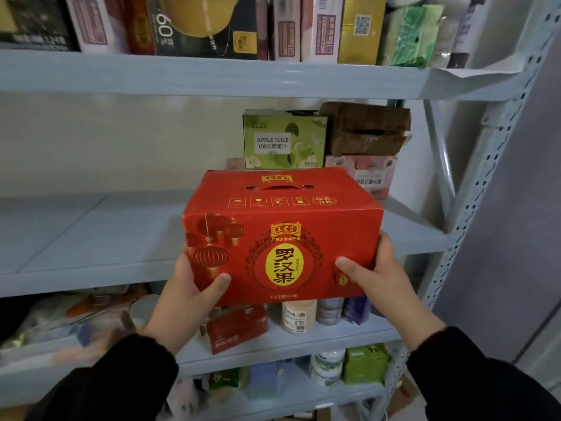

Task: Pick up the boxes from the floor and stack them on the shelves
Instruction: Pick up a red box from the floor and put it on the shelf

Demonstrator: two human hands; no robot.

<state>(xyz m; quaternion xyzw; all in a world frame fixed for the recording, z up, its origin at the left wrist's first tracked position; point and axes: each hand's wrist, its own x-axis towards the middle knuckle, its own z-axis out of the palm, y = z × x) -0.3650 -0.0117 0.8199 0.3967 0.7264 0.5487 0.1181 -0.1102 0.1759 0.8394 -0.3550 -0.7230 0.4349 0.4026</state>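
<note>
A red drink box (282,235) with a yellow oval label and lantern prints is held up in front of the middle shelf (100,238) of a pale blue metal rack. My left hand (185,296) grips its lower left corner, thumb on the front face. My right hand (376,278) grips the lower right corner the same way. The box is level, its bottom edge hanging in front of the shelf's front lip. Behind it, at the back right of that shelf, a green apple juice box (283,138) sits on a pink box (364,174), with a brown cardboard carton (367,129) beside it.
The upper shelf (212,74) is packed with upright boxes. The lower shelf (288,338) holds a small red box (236,326), cans and bags. Cans and a green box sit further down. The rack's perforated upright (485,189) stands at the right, next to a grey wall.
</note>
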